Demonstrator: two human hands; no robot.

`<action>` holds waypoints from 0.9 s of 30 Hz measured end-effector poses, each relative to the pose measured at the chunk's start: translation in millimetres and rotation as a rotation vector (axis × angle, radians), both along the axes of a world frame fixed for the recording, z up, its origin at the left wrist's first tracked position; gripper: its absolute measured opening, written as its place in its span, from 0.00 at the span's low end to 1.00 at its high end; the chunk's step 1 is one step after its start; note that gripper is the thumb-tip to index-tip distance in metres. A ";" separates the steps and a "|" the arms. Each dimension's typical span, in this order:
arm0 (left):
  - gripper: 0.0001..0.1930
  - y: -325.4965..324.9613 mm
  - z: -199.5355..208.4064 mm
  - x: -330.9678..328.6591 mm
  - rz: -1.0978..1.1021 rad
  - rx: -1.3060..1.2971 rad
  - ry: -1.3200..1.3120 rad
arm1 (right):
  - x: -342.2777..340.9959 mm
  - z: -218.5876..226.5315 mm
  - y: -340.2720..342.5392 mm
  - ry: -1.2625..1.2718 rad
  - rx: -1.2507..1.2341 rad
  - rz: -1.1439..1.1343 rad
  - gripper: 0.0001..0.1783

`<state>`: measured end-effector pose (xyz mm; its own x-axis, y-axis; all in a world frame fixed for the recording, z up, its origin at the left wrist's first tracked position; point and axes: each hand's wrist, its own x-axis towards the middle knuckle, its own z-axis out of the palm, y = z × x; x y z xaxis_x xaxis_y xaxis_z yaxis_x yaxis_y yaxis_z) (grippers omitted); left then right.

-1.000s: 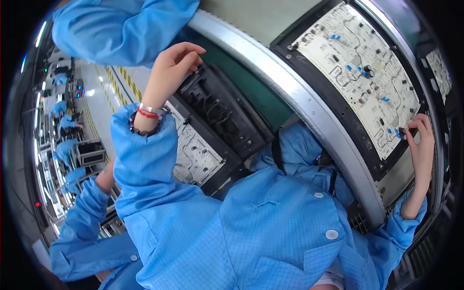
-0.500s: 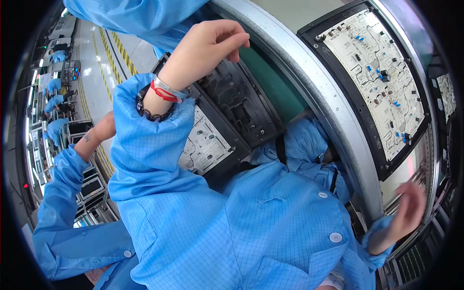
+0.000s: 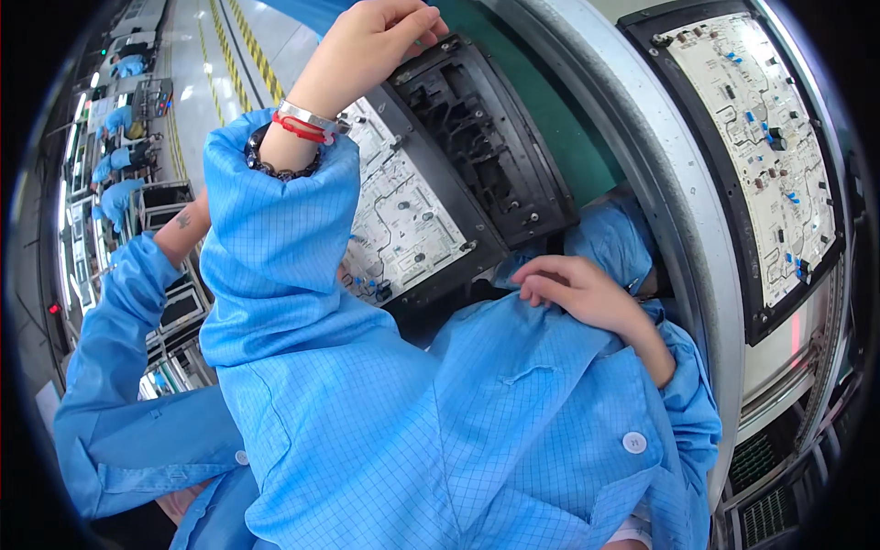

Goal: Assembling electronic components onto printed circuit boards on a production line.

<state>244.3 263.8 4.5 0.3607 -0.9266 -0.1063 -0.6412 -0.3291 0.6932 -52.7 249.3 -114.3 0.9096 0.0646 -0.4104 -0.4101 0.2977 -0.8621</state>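
My left hand (image 3: 390, 29), with a red cord and bracelets at the wrist, is beside the far edge of a black cut-out fixture (image 3: 490, 151). Its fingers are curled together; whether they grip anything is hidden. Next to that fixture lies a white circuit board (image 3: 408, 215) with small components, set in a black frame and partly covered by my left sleeve. My right hand (image 3: 582, 291) hovers in front of my blue smock near the fixture's near end, fingers loosely bent and apart, holding nothing.
A metal rail (image 3: 674, 183) curves past on the right. Beyond it, another populated white circuit board (image 3: 756, 147) sits in a black frame. At the left a co-worker's blue sleeve (image 3: 119, 312) reaches in close. Yellow-black floor stripes (image 3: 243, 55) run behind.
My right hand has swung in from beyond the rail at the right to the front of my smock. My left hand has moved farther up. The view has shifted slightly.
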 end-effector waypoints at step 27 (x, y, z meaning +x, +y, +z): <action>0.23 84.6 -41.6 113.1 0.143 0.348 -0.410 | 30.9 -39.2 37.1 0.041 0.175 0.068 0.19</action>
<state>357.4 348.4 -37.1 0.5562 -0.8008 -0.2223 -0.7679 -0.5975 0.2312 -21.8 286.4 -153.5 0.8835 0.1988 -0.4242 -0.4680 0.4125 -0.7815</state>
